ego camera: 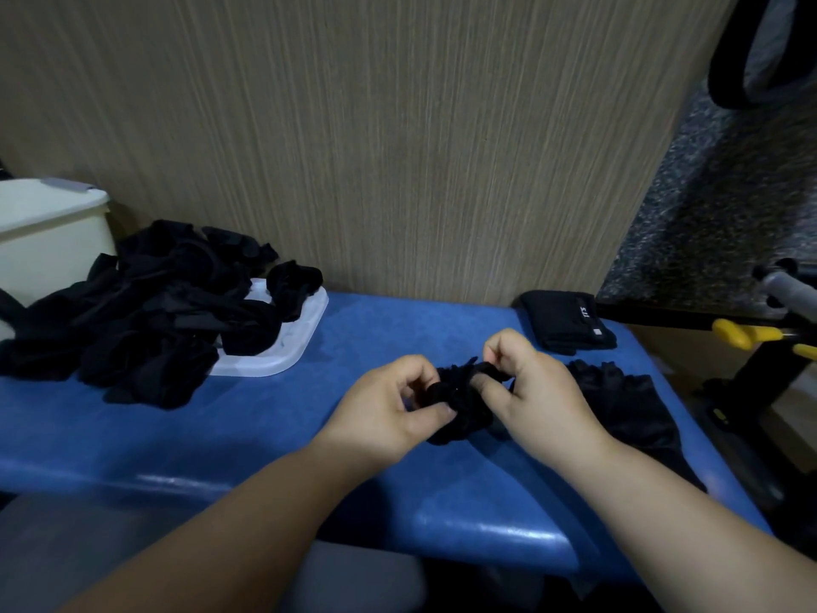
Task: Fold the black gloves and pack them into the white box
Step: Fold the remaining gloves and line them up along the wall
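Above the blue table [221, 426], the left hand [389, 404] and right hand [530, 391] each pinched the bunched black glove [460, 393] with curled fingers, likely tightening its fold; the white box [44, 232] stood far left.

glove heap [146, 316] blocks left, bare blue table [376, 329] centre

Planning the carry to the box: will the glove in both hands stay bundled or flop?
Probably floppy: the glove bunches in soft folds between left hand and right hand. Likely light, as pinching fingers alone seem to hold it.
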A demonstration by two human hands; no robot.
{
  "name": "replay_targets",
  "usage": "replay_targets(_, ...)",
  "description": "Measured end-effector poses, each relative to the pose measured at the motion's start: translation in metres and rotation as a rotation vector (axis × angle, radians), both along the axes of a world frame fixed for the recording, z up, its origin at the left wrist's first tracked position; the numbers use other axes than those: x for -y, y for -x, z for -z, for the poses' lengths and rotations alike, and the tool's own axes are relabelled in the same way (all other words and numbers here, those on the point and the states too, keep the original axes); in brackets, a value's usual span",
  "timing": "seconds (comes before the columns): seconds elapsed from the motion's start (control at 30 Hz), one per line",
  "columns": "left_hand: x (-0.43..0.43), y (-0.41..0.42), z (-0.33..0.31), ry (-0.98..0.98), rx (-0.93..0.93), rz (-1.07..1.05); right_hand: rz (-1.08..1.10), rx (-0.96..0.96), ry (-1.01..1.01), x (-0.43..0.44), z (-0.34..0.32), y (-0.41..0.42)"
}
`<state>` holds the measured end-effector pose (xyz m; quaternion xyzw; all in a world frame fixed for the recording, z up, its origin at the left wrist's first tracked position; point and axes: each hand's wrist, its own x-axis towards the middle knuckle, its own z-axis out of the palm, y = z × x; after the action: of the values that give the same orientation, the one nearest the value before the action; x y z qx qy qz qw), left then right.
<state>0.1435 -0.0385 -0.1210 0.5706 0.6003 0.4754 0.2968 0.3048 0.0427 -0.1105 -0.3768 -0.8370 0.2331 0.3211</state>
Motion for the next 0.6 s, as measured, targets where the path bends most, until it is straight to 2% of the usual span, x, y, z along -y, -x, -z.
replay_targets(0.13,0.0005,-0.0016,-0.0019,-0.021,-0.040,-0.122,0.061,-0.099,0.011,0.0006,-0.0019,0.0012)
replay_targets(0.27,-0.0031,0.0038,0.0022,-0.002,-0.051,-0.241,0.072,-0.179,0.117,0.0009,-0.0025,0.0037)
replay_targets(0.5,-0.0024,0.0076,-0.0013,0.046,-0.067,-0.359,-0.217,-0.248,0.416,0.0003,-0.0026,0.0022)
replay_targets(0.6,-0.0015,0.0071,-0.0047,0.044,-0.044,-0.392,-0.249,-0.237,0.435,0.0016,-0.0032,0.0012)
